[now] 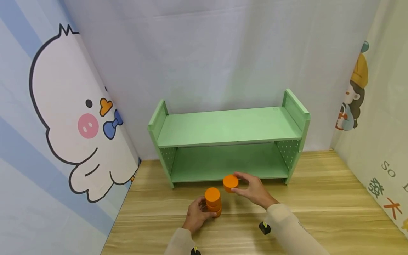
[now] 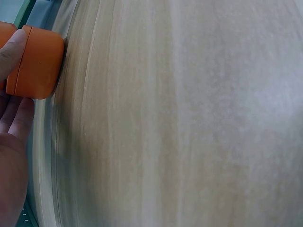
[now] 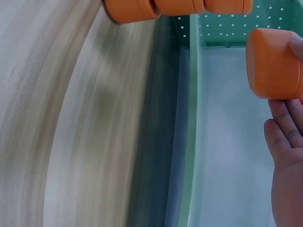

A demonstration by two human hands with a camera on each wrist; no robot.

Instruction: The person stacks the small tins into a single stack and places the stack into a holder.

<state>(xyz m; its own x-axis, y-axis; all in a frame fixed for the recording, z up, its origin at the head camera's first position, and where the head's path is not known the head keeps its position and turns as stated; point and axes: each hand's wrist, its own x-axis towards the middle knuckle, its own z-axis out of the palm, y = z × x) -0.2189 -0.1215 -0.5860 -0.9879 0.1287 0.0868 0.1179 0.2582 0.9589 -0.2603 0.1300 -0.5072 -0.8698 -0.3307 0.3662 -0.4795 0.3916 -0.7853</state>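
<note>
Nearest the body, the pale sleeves [image 1: 287, 225] ran up to both wrists, resting over a wood-grain table [image 1: 143, 219]. Left hand [image 1: 195, 216]: partly closed, thumb on the near side and fingers on the far side of a stack of orange containers [image 1: 213, 197]. The stack stood on the table just inside that hand's grasp; three tiers were countable from the right wrist view, their edges perhaps not quite flush. Right hand [image 1: 255, 191]: part-way closed, thumb and fingertips pinching a single orange container [image 1: 230, 183] at its side, lifted off the table and apart from the stack, ahead and to the right of the left hand. Farther out, beyond both hands, stood a green two-tier shelf [image 1: 229, 126], its lower board nearest the right hand; behind it hung a pale cloth [image 1: 207, 56]. Risks, as judged: the pinch looked shallow on a smooth, rounded wall, so the single container could slip or roll out. A bump from it, or an uneven squeeze by the left hand low on the tiers, could shear the stack sideways; clipping the shelf's front edge could also knock the held piece loose.
</note>
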